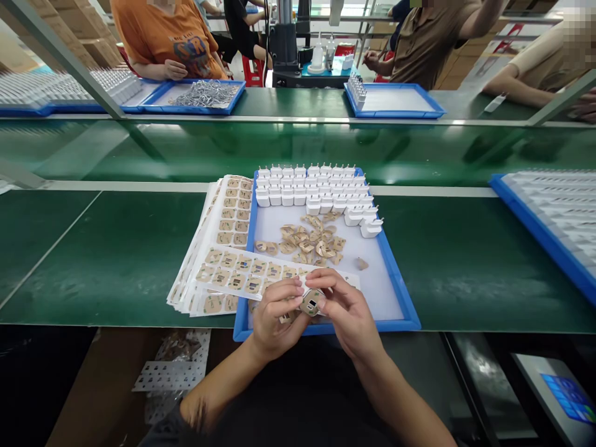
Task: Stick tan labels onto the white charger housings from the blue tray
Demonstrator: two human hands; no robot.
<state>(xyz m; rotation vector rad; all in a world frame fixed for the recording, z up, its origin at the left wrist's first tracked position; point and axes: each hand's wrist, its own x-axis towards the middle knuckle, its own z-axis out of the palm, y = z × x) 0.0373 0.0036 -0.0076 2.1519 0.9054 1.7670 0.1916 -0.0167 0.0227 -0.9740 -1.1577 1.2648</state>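
Between my two hands is a white plug charger with a tan sticker [311, 303] on the face turned up to me; a dark port shows through the sticker's cut-out. My left hand [278, 315] is closed around the charger's left side. Thumb and fingers of my right hand [347, 313] grip the sticker and charger from the right. Just behind the hands, a strip of tan stickers [244, 268] lies across the edge of a blue-rimmed tray [395, 273]. Loose tan peeled pieces [310, 239] are heaped in the tray. Rows of white plug chargers [300, 186] stand at its far end, pins up.
A stack of sticker sheets [195, 273] lies left of the tray on the green bench [447, 248]. Another blue tray of white parts [554, 217] is at right. Across the line are a tray of metal pieces [205, 94], a tray with chargers [395, 99] and several people.
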